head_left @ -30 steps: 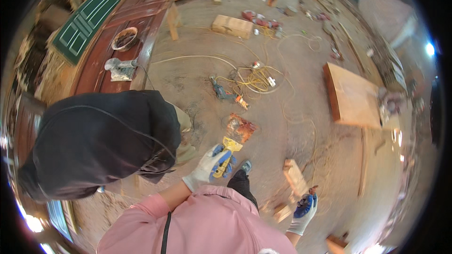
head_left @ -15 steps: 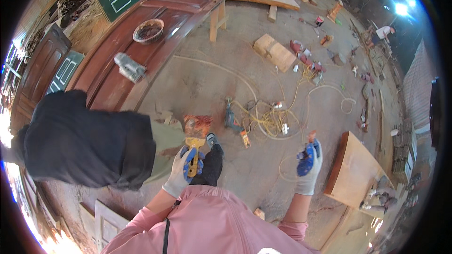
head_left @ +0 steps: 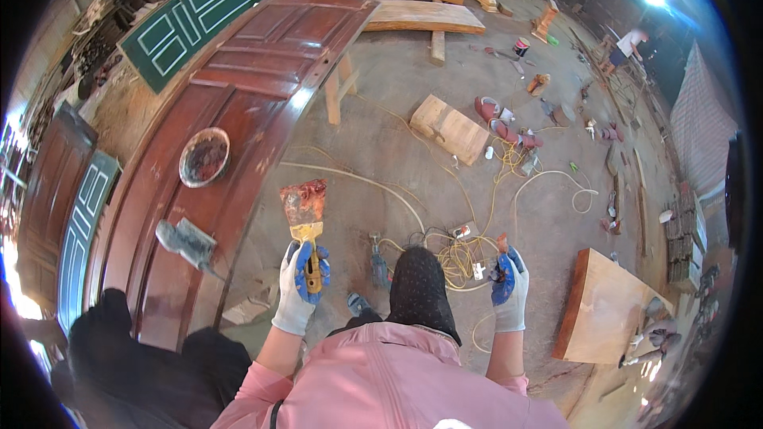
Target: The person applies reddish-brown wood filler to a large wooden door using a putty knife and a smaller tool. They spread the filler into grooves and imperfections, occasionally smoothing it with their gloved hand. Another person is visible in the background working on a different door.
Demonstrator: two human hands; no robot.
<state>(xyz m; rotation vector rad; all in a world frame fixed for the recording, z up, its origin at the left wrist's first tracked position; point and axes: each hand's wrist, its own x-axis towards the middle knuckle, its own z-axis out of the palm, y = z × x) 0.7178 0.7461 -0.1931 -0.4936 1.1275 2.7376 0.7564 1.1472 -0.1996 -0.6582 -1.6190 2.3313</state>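
My left hand, in a white glove with blue palm, is closed round the yellow handle of a wide putty knife. Its blade points away from me and is smeared with reddish-brown paste. Out to the right, my gloved right hand is closed on a small tool with a reddish tip; the rest of that tool is hidden by the fingers. To the left lies a glossy red-brown panelled door on a wooden support. On it sit a bowl of reddish paste and a grey power tool.
A co-worker in dark clothes is close at lower left. Tangled yellow cords and a drill lie on the floor ahead. Wooden blocks and a slab stand right. A green panel leans behind the door.
The view has shifted toward the door, which now looks nearer. The co-worker has moved lower in the picture. One dark-clad leg of mine shows farther forward. Both hands keep their tools.
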